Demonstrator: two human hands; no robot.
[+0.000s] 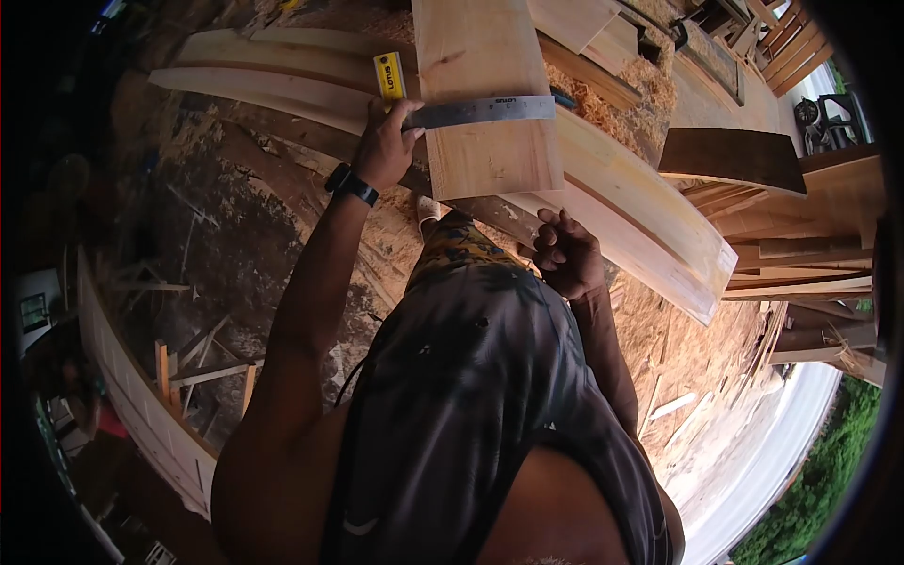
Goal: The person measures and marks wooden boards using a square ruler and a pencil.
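1. While the left hand (388, 143) grips it, the metal square (485, 112) lies across the wooden board (494, 162).
2. The curled right hand (569, 259) is near the board's end; I cannot tell whether it holds anything.

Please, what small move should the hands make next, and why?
Perhaps the right hand could steady the far end of the metal blade: the blade lies across the wooden board, only the left hand holds it, and the right is off the board.
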